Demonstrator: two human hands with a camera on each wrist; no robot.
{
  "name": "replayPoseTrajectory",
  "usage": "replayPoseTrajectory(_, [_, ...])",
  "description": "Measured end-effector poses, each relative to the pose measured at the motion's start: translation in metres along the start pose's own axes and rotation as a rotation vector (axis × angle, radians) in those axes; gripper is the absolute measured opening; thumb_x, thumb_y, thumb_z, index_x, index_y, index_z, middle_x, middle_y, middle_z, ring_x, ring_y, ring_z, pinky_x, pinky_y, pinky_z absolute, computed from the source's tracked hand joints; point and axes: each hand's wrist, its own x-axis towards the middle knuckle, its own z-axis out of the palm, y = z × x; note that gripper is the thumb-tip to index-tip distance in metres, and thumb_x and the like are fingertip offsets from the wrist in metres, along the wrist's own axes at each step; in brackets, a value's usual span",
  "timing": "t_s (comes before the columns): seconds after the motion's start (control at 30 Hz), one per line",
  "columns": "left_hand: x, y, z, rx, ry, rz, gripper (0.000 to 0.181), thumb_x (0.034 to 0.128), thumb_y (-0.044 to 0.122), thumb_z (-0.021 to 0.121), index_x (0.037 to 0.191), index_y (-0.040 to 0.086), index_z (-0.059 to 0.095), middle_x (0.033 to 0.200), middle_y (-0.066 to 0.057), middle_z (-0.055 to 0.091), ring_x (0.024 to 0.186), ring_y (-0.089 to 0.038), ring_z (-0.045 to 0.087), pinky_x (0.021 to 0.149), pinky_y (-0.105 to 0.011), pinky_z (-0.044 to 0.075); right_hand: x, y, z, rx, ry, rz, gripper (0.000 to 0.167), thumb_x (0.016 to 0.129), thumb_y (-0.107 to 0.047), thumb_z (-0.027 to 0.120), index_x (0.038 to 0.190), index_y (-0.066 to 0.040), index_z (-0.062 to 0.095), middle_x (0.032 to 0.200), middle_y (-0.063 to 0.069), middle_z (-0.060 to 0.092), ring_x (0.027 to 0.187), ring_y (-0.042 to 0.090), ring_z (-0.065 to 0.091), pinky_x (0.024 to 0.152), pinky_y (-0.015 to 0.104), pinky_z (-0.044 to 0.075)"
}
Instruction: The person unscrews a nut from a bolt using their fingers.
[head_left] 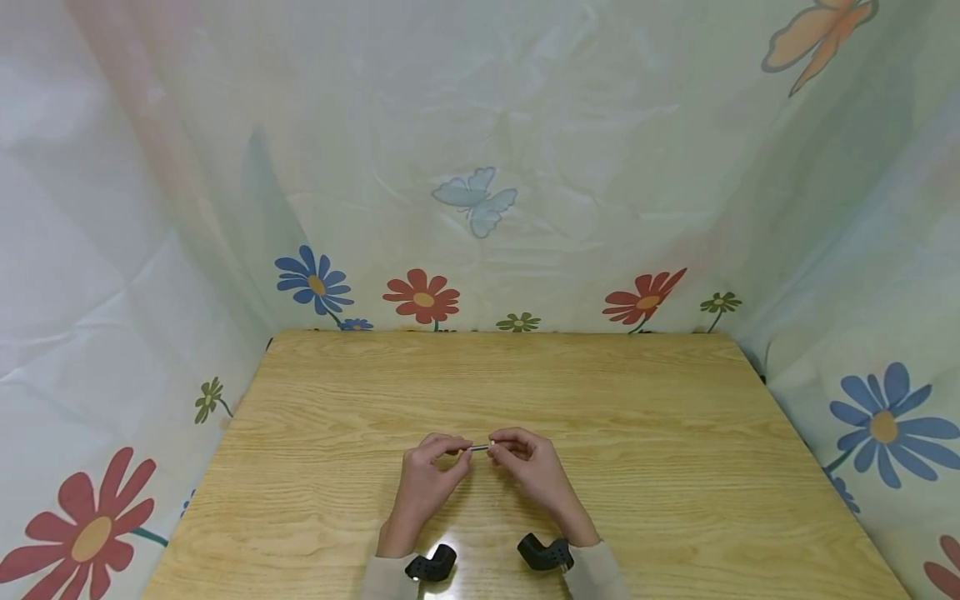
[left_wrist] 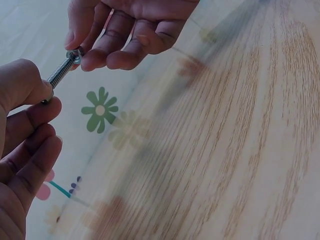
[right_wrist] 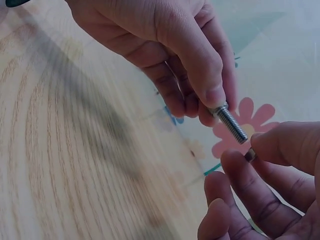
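A silvery threaded bolt (right_wrist: 231, 125) is pinched at its head end by my left hand (head_left: 429, 479), between thumb and fingers. Its bare thread points toward my right hand (head_left: 536, 475). Between the right thumb and index finger sits a small metal nut (right_wrist: 250, 154). A narrow gap shows between nut and bolt tip in the right wrist view, while in the left wrist view the nut (left_wrist: 75, 56) overlaps the tip. Both hands are held close together above the wooden table, and fingers partly cover the bolt's head and the nut.
The wooden table (head_left: 600, 400) stretches out around the hands. Behind it and at both sides hangs a pale curtain (head_left: 562, 250) printed with flowers and butterflies. Each wrist wears a black camera, the left one (head_left: 432, 564) and the right one (head_left: 545, 554).
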Motion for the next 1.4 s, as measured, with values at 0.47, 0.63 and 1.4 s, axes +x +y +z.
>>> replayPoseTrajectory(0.47, [0.007, -0.002, -0.004, 0.002, -0.008, 0.035, 0.016, 0.0814, -0.005, 0.081, 0.093, 0.006, 0.080, 0.087, -0.005, 0.078, 0.077, -0.027, 0.072, 0.067, -0.037, 0.062, 0.000, -0.003, -0.013, -0.101, 0.041, -0.037, 0.027, 0.096, -0.020, 0.074, 0.117, -0.002, 0.073, 0.102, 0.010, 0.074, 0.092, 0.017, 0.069, 0.081, 0.024, 0.056])
replayPoseTrajectory(0.63, [0.008, -0.003, -0.004, 0.005, -0.016, 0.035, 0.015, 0.0820, -0.004, 0.082, 0.093, 0.007, 0.080, 0.088, -0.003, 0.078, 0.077, -0.028, 0.072, 0.067, -0.039, 0.062, 0.001, 0.000, -0.017, -0.151, 0.049, -0.039, 0.025, 0.096, -0.021, 0.074, 0.116, -0.004, 0.074, 0.101, 0.006, 0.075, 0.091, 0.012, 0.068, 0.082, 0.024, 0.055])
replayPoseTrajectory(1.4, [0.012, -0.021, -0.009, 0.091, -0.090, -0.010, 0.012, 0.0829, 0.000, 0.083, 0.092, 0.007, 0.081, 0.086, -0.004, 0.078, 0.079, -0.025, 0.073, 0.067, -0.034, 0.062, 0.016, 0.018, -0.031, -0.328, 0.097, -0.082, 0.018, 0.095, -0.015, 0.076, 0.111, -0.007, 0.076, 0.092, -0.002, 0.073, 0.085, 0.010, 0.066, 0.075, 0.023, 0.056])
